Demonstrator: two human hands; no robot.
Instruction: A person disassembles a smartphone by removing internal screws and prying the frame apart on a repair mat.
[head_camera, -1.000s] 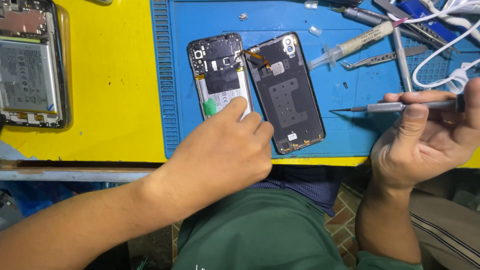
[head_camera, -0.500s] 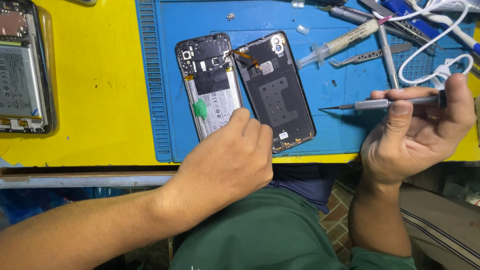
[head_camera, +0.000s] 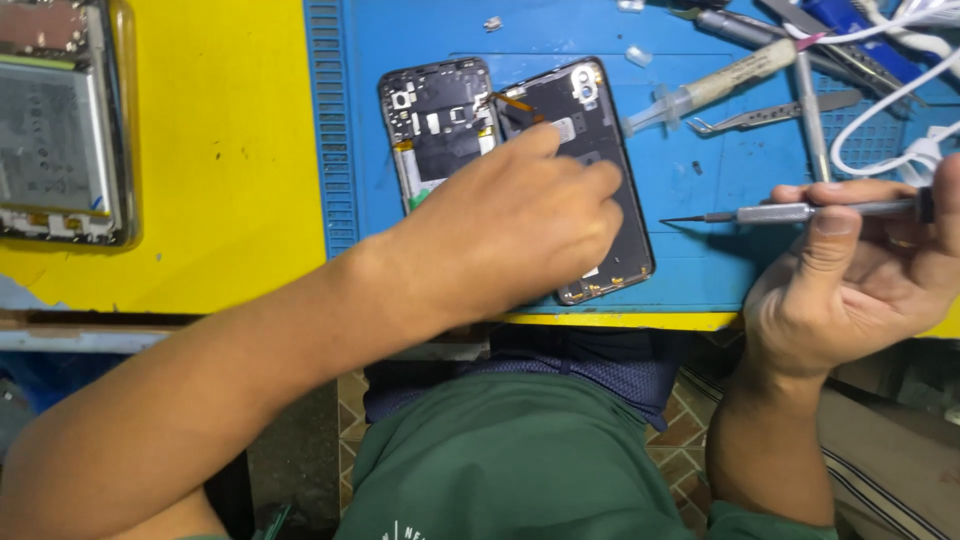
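An opened phone body with its circuit board showing lies on the blue work mat. Beside it on the right lies its dark back cover, joined by a small orange flex cable. My left hand reaches over both, fingertips resting on the back cover near its top; whether it grips anything I cannot tell. My right hand hovers at the mat's right edge and holds a thin grey screwdriver level, tip pointing left toward the cover.
A second opened phone lies on the yellow table at far left. A syringe, tweezers, other metal tools and a white cable crowd the mat's upper right. The table edge runs just below the phones.
My left hand has moved up from the lower end of the phone body onto the back cover. The right hand keeps the screwdriver in the same pose.
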